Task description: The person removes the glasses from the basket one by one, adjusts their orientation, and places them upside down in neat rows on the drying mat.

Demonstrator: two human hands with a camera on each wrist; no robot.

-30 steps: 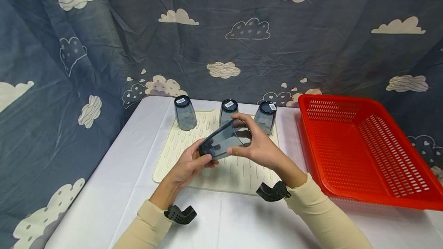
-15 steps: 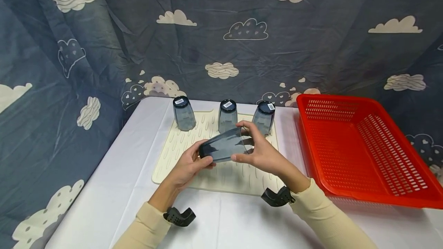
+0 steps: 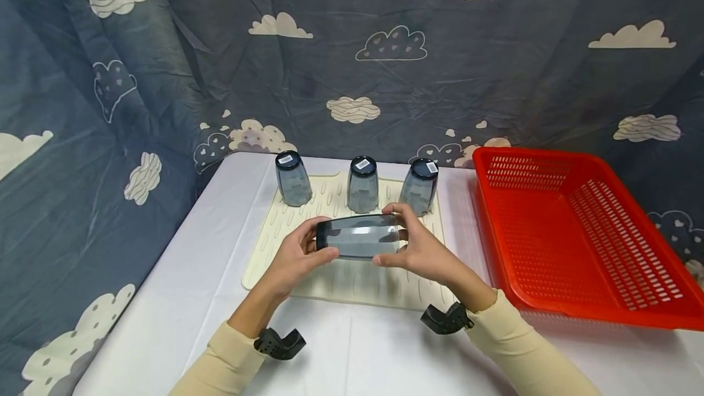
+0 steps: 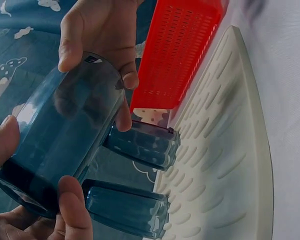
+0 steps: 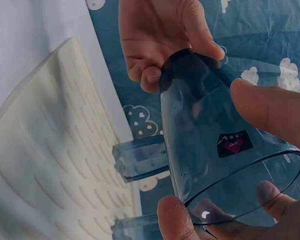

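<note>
A blue-grey drinking glass [image 3: 360,237] lies sideways between my two hands, above a cream ridged drying mat [image 3: 352,283]. My left hand [image 3: 294,255] grips its dark base end, thumb in front. At the rim end, my right hand [image 3: 420,249] holds the glass with thumb and fingers. A small dark label with a pink mark [image 5: 234,144] shows on its side in the right wrist view. Behind, three matching glasses stand upside down along the mat's far side: a left glass [image 3: 294,182], a middle glass [image 3: 362,188] and a right glass [image 3: 420,188], with white stickers on their bases.
A red perforated plastic basket [image 3: 500,243] stands on the right of the table. White cloth [image 3: 165,316] covers the table under the mat. A dark curtain with cloud prints [image 3: 308,90] hangs behind and to the left.
The held glass has turned from a slant to nearly level, its rim end coming down and slightly nearer me. My right hand has moved down with it; the standing glasses have stayed put.
</note>
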